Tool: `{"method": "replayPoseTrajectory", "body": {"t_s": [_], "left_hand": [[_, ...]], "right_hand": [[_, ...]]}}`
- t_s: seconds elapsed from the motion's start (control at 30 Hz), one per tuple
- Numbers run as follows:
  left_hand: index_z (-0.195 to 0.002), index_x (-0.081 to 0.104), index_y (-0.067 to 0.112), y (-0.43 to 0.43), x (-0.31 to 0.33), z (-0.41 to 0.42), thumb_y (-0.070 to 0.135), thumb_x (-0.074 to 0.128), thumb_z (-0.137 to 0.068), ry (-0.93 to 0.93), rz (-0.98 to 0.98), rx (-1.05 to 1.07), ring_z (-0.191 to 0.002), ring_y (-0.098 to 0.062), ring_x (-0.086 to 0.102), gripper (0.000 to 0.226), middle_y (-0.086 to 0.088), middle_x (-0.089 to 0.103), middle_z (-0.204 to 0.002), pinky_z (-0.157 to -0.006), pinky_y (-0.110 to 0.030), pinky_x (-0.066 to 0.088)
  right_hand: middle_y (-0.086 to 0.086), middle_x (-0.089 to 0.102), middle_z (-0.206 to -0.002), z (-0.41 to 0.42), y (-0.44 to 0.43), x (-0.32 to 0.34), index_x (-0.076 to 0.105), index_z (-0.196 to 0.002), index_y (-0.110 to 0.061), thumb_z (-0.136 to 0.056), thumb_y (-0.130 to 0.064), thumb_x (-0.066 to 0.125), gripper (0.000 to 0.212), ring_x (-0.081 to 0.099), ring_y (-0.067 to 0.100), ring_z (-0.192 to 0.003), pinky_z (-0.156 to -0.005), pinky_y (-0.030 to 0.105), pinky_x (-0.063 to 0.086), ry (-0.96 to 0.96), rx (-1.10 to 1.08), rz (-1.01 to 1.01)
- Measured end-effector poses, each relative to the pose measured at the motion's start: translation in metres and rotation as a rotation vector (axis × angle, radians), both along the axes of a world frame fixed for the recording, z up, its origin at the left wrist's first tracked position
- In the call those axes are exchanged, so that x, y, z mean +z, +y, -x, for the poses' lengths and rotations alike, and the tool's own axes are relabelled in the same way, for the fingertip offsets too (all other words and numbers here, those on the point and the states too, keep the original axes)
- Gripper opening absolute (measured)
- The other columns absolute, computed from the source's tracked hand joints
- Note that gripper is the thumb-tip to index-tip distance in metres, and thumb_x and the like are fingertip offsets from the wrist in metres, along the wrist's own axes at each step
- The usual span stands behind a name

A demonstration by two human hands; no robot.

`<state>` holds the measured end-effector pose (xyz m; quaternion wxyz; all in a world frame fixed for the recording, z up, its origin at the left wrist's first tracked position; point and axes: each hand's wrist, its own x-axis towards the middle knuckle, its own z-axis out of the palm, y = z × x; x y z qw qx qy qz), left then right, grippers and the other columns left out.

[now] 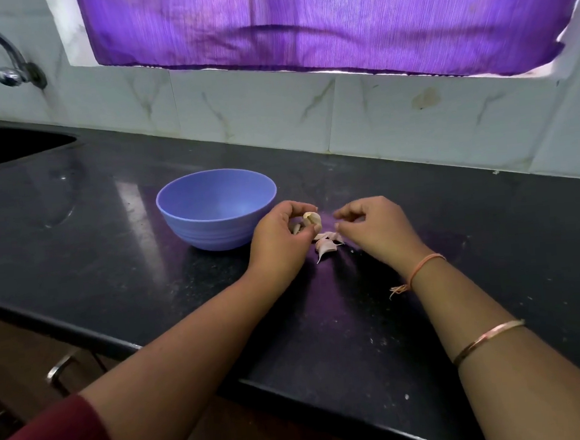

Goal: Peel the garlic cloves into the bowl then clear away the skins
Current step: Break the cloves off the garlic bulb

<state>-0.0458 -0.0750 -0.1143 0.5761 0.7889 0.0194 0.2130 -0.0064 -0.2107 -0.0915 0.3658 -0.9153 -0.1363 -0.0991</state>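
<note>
In the head view, the left hand (pixel 279 241) gripped a garlic clove (pixel 312 219) in curled fingers, just right of the blue bowl (pixel 214 233), midway between the front and back edges of the counter (pixel 130 265). More cloves (pixel 326 244) lay between the hands. The right hand (pixel 375 227) had its fingers curled, tips together; whether they held anything could not be told.

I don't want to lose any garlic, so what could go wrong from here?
The clove in the left hand is beside the bowl, not over it, so it could drop onto the counter. The loose cloves lie close by the right hand, which might knock them away.
</note>
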Motion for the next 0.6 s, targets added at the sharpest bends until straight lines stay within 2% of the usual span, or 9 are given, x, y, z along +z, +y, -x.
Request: {"method": "replayPoseTrajectory", "body": {"t_s": [0.07,0.17,0.23,0.33,0.47,0.6], "left_hand": [[-0.097,0.067,0.019,0.0,0.0,-0.001,0.013,0.068,-0.084,0.0,-0.019,-0.009,-0.078,-0.017,0.066,0.014,-0.003,0.067,-0.101,-0.072,-0.022,0.054],[-0.107,0.066,0.016,0.0,0.002,0.0,0.012,0.068,-0.084,0.006,0.008,-0.024,-0.085,-0.018,0.068,0.024,-0.002,0.069,-0.1,-0.078,-0.029,0.056],[-0.111,0.061,0.015,0.0,0.003,0.001,0.01,0.068,-0.083,0.011,0.044,-0.033,-0.088,-0.015,0.066,0.029,0.001,0.068,-0.098,-0.077,-0.025,0.056],[-0.103,0.06,0.015,0.0,0.004,0.003,0.007,0.07,-0.081,0.019,0.085,-0.047,-0.085,-0.014,0.067,0.026,0.002,0.067,-0.092,-0.074,-0.021,0.056],[-0.09,0.063,0.017,0.0,0.005,0.005,0.004,0.072,-0.078,0.008,0.086,-0.069,-0.083,-0.015,0.069,0.02,-0.001,0.07,-0.087,-0.074,-0.023,0.057],[-0.089,0.064,0.02,0.0,0.005,0.004,0.0,0.07,-0.08,0.007,0.108,-0.086,-0.086,-0.016,0.069,0.022,-0.003,0.072,-0.09,-0.077,-0.027,0.057]], "right_hand": [[0.002,0.07,-0.09,0.003,0.001,0.004,0.072,-0.094,-0.013,-0.083,-0.012,0.066,0.013,0.062,0.011,-0.08,-0.077,0.026,0.049,-0.027,0.06,-0.19],[0.006,0.071,-0.085,0.01,0.002,0.008,0.071,-0.088,-0.01,-0.08,-0.012,0.07,0.008,0.063,0.011,-0.074,-0.068,0.027,0.052,0.11,0.242,-0.413],[0.013,0.072,-0.086,0.011,0.002,0.006,0.07,-0.09,-0.005,-0.077,-0.009,0.073,0.014,0.066,0.015,-0.074,-0.067,0.029,0.054,0.154,0.291,-0.441],[0.013,0.07,-0.079,0.012,0.003,0.006,0.068,-0.088,-0.001,-0.076,-0.004,0.072,0.013,0.064,0.01,-0.064,-0.06,0.02,0.054,0.164,0.286,-0.458],[0.011,0.067,-0.077,0.01,0.003,0.007,0.068,-0.088,-0.002,-0.081,-0.002,0.066,0.006,0.061,0.011,-0.06,-0.063,0.023,0.054,0.143,0.265,-0.443],[0.011,0.068,-0.08,0.008,0.002,0.006,0.068,-0.097,0.0,-0.086,0.0,0.061,0.013,0.059,0.014,-0.059,-0.062,0.021,0.054,0.155,0.231,-0.459]]}}
